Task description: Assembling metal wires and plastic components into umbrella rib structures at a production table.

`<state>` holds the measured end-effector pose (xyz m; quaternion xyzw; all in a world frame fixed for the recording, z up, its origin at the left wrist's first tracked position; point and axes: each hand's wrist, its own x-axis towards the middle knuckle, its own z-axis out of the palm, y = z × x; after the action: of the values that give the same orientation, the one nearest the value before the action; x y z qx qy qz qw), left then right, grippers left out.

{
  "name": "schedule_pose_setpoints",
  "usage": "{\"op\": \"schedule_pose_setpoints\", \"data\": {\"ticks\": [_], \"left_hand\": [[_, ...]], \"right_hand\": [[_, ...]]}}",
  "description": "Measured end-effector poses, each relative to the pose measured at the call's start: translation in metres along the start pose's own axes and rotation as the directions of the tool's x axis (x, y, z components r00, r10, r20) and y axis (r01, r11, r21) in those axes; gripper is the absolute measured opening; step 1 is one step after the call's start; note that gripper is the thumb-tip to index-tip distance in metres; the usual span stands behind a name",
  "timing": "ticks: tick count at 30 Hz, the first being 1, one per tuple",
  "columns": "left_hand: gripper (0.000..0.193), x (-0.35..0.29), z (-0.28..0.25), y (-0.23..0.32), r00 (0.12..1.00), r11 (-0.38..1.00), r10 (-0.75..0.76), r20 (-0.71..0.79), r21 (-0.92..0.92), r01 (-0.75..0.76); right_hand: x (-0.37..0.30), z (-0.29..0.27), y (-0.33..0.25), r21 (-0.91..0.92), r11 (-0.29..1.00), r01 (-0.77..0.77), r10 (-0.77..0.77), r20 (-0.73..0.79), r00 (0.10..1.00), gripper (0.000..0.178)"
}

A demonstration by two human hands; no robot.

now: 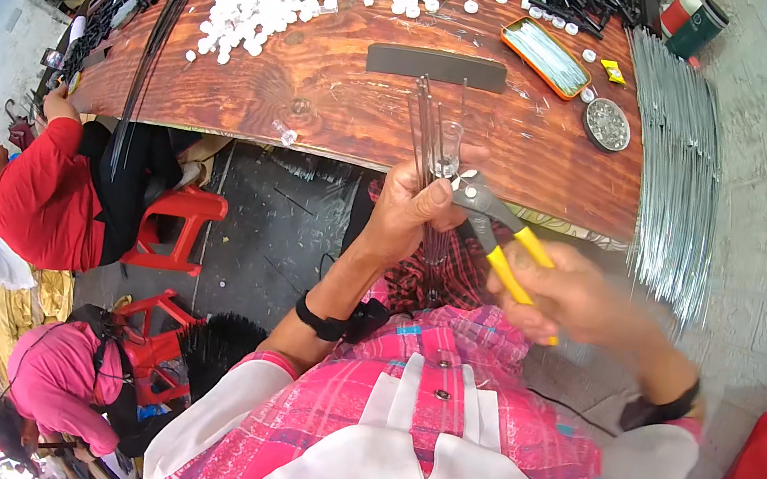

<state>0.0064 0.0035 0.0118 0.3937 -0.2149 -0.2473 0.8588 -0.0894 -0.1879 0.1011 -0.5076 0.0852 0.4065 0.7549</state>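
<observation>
My left hand (pixel 401 210) is closed around several thin dark rods (pixel 426 123), which stick up past the table's front edge. A small clear plastic piece (pixel 450 141) stands among them, just above my fingers. My right hand (pixel 557 294), slightly blurred, grips the yellow handles of a pair of pliers (pixel 479 200). The pliers' jaws are at my left fingertips, beside the rods and right below the clear piece. Whether the jaws bite on anything is too small to tell. Another clear plastic piece (pixel 286 133) lies near the table edge.
On the wooden table (pixel 328 88) are a dark flat strip (pixel 436 67), white caps (pixel 268 17), a tin of thin rods (pixel 547 57) and a round dish of small parts (pixel 607 125). Silvery rods (pixel 676 157) overhang the right end. Two people sit at left near red stools (pixel 178 225).
</observation>
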Motion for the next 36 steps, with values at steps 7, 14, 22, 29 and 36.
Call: {"op": "schedule_pose_setpoints", "data": {"ticks": [7,14,22,29,36], "left_hand": [[0.069,0.005,-0.008,0.005,1.000,1.000,-0.017,0.010,-0.020,0.017],[0.064,0.004,-0.012,0.004,0.999,0.997,-0.001,0.054,-0.081,0.006],[0.064,0.002,-0.015,0.005,0.998,0.996,0.013,0.067,-0.089,-0.007],[0.057,-0.001,-0.013,0.005,0.999,0.993,0.015,0.043,-0.120,-0.010],[0.055,-0.003,-0.014,0.005,0.999,0.993,0.003,0.032,-0.121,0.001]], "right_hand": [[0.043,0.004,0.037,-0.090,0.944,0.316,-0.321,-0.047,0.946,0.041],[0.019,-0.006,-0.002,-0.328,0.925,0.190,-0.211,-0.029,0.977,0.035],[0.010,-0.006,-0.022,-0.158,0.984,0.081,-0.066,0.102,0.993,0.043],[0.010,-0.012,-0.023,-0.121,0.992,0.033,-0.014,0.154,0.988,0.051],[0.015,-0.020,-0.016,-0.169,0.985,0.015,0.005,0.120,0.993,0.041]]}}
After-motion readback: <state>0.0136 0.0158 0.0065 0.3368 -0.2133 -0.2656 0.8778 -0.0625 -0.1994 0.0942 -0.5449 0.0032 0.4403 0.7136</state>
